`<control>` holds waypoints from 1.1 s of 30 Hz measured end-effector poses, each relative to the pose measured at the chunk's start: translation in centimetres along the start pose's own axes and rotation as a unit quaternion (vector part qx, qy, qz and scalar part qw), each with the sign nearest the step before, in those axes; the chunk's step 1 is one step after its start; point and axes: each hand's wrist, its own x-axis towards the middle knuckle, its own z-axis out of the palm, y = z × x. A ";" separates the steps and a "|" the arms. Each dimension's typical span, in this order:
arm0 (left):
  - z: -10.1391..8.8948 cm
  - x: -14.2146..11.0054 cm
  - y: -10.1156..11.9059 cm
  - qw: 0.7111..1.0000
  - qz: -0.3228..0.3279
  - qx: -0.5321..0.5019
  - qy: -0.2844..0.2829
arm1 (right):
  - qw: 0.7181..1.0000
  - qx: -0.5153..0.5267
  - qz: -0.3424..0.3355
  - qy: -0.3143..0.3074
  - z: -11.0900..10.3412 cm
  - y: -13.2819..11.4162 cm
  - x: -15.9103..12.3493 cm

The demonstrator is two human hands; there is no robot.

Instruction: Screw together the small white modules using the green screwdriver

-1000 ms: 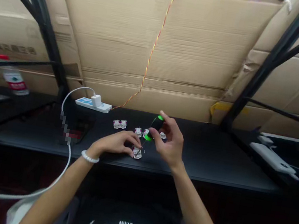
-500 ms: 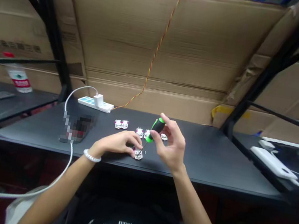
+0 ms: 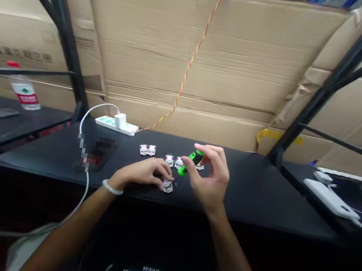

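Note:
My right hand [image 3: 209, 176] grips a green-and-black screwdriver [image 3: 190, 163] by its handle. The shaft slants down and left, its tip at a small white piece with a purple edge [image 3: 168, 186] near the table's front edge. My left hand [image 3: 150, 172] lies on the table with its fingertips closed on that piece, holding it down. What exactly the piece is, I cannot make out. Similar white-and-purple pieces [image 3: 169, 160] sit just behind my hands, and one is partly hidden by my right hand. A further pair of these pieces [image 3: 147, 149] stands to the left.
A white power strip [image 3: 116, 125] with a plugged-in charger lies at the back left; its white cable [image 3: 86, 189] runs forward past a blurred dark object [image 3: 97, 154]. Cardboard [image 3: 195, 54] walls the back. Black metal posts [image 3: 330, 82] stand on both sides. A water bottle [image 3: 26, 90] leans at left.
My right hand has tipped the screwdriver over further to the right, so its handle sits lower and more slanted. My left hand and the small piece stay in place.

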 end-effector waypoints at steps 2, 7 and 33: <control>0.0 0.0 -0.2 1.000 0.002 0.000 0.002 | 0.999 0.019 0.010 -0.040 -0.3 -0.3 0.1; 0.2 0.1 -0.4 1.000 0.003 0.002 0.002 | 0.995 0.039 0.000 -0.095 -0.5 -0.7 -0.1; 0.0 0.0 -0.5 1.000 0.010 -0.004 -0.003 | 0.990 0.108 0.044 -0.074 0.2 0.2 -0.8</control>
